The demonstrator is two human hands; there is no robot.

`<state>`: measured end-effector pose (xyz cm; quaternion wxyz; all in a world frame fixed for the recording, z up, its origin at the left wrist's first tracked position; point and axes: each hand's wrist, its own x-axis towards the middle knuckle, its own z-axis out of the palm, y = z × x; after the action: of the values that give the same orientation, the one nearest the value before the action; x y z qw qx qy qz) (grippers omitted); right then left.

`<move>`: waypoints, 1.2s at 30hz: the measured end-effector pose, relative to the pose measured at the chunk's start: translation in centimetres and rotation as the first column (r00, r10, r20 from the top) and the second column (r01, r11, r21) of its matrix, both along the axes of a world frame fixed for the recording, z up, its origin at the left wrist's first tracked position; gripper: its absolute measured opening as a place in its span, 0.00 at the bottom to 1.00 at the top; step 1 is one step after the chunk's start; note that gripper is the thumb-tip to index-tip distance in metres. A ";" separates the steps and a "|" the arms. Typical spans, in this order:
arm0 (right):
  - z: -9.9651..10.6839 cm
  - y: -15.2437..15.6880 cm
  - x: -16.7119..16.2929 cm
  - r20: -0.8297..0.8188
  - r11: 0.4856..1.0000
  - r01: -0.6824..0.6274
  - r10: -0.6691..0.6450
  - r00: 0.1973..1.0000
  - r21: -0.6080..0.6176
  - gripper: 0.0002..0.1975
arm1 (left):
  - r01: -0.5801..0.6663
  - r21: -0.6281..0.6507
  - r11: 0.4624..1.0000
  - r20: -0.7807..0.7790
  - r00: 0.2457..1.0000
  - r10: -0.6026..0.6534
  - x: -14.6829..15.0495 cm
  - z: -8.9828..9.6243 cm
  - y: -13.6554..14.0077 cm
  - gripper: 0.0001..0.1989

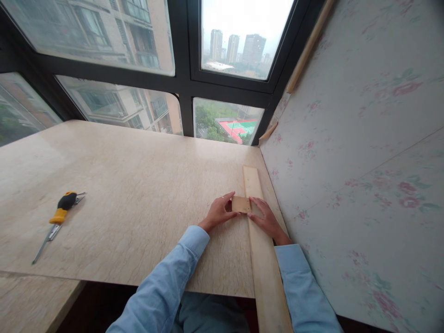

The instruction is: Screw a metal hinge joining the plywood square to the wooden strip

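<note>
Wood block (241, 204) sits near the bench's (138, 185) right edge, against the long plank (263, 259). From the head view, our left hand (218, 213) and right hand (265, 218) pinch it at either end. We judge we're aligning it; next calls for steady pressure. A saw (57, 219) lies near the left edge.

A broad marble-patterned counter (132, 185) runs up to the window. A long wooden plank (263, 259) lies along its right edge, a small wooden block (241, 204) beside it, and a yellow-handled saw (57, 222) far left.
</note>
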<state>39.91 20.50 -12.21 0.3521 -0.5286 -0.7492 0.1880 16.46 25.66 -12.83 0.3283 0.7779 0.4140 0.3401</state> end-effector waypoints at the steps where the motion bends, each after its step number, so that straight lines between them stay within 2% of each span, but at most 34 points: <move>1: -0.1 0.0 0.0 0.004 1.000 0.003 -0.003 1.000 0.000 0.29 | -0.001 0.000 1.000 -0.007 1.000 0.001 0.0 0.0 0.0 0.41; 17: 0.7 -0.3 0.0 -0.030 0.999 -0.040 0.040 0.999 -0.004 0.28 | 0.048 -0.014 0.999 0.037 0.998 -0.048 -0.2 0.6 -0.2 0.40; 22: 0.6 -0.4 0.2 -0.022 0.998 -0.067 0.067 0.997 0.006 0.30 | 0.074 -0.010 0.997 0.142 0.987 -0.072 -0.4 0.8 -0.5 0.38; 26: 0.2 -0.3 0.3 0.041 1.000 0.000 0.000 0.999 0.000 0.34 | -0.004 -0.045 0.999 0.299 0.954 0.018 -0.4 0.7 -0.6 0.34; 30: -0.1 -0.2 0.1 0.109 0.998 0.047 -0.052 0.993 0.042 0.37 | -0.135 -0.075 0.988 0.367 0.918 0.153 -0.5 0.3 -0.7 0.32; 33: -0.3 -0.4 -0.1 0.159 0.996 0.067 -0.076 0.984 0.060 0.40 | -0.182 -0.056 0.982 0.338 0.922 0.190 -1.0 0.0 -1.1 0.32; 36: -0.6 -0.5 -0.2 0.181 0.994 0.087 -0.098 0.979 0.067 0.43 | -0.198 0.007 0.980 0.224 0.956 0.192 -1.5 -0.2 -1.5 0.33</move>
<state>39.75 20.02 -12.81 0.3049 -0.5674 -0.7584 0.0996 14.99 24.20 -13.06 0.3260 0.6951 0.4444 0.4615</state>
